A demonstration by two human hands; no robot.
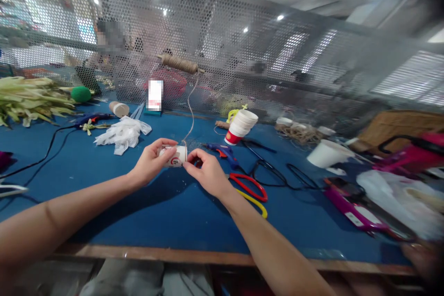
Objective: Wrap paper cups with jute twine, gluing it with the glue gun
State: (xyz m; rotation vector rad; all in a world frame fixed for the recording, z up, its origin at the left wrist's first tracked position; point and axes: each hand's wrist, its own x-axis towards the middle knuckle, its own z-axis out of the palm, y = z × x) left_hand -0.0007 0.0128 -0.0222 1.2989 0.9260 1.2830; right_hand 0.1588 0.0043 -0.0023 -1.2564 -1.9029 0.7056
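Observation:
A white paper cup (177, 159) with a red print lies on its side above the blue table, gripped by my left hand (152, 159) with the thumb across its wall. My right hand (208, 173) is closed in a pinch at the cup's right end, where the twine meets it; the fingertips partly hide the strand. That twine (192, 111) hangs slackly from a spool of twine (179, 63) mounted on the perforated metal screen and runs down to the cup.
Right of my hands lie a blue glue gun (225, 153), red-and-yellow-handled scissors (249, 187) and stacked paper cups (243, 125). White strips (123, 133), another glue gun (93, 119) and dried husks (31, 97) lie left. A magenta device (354, 206) lies right. The perforated screen (222, 51) bounds the back.

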